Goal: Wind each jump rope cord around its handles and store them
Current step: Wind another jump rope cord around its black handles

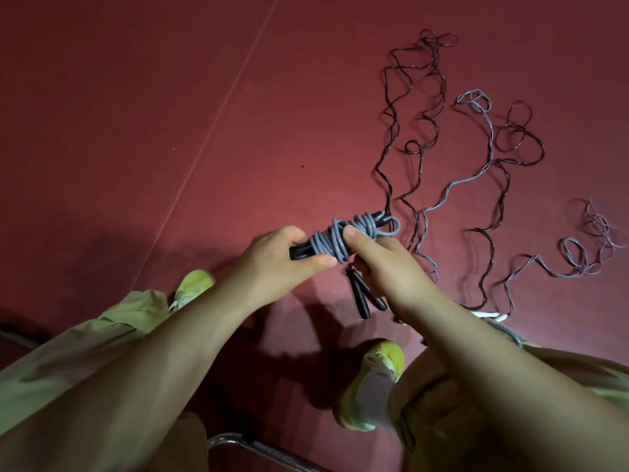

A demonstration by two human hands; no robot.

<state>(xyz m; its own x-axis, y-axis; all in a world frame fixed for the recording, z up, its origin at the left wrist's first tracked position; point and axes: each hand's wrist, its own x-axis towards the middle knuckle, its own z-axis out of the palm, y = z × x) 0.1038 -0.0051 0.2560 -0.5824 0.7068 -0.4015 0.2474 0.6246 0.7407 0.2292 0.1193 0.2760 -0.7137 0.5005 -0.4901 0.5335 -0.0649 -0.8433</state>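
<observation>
A pair of black handles (340, 233) with a grey cord (335, 241) wound around them is held up between the two hands, above the red floor (170, 131). The left end of the bundle is gripped by the left hand (275, 264). The wound cord is pinched by the right hand (384, 264), with the thumb pressed on top. More black handles (362, 298) are seen just under the right hand. Loose dark cords (408, 131) and a loose grey cord (476, 165) are spread on the floor past the hands.
</observation>
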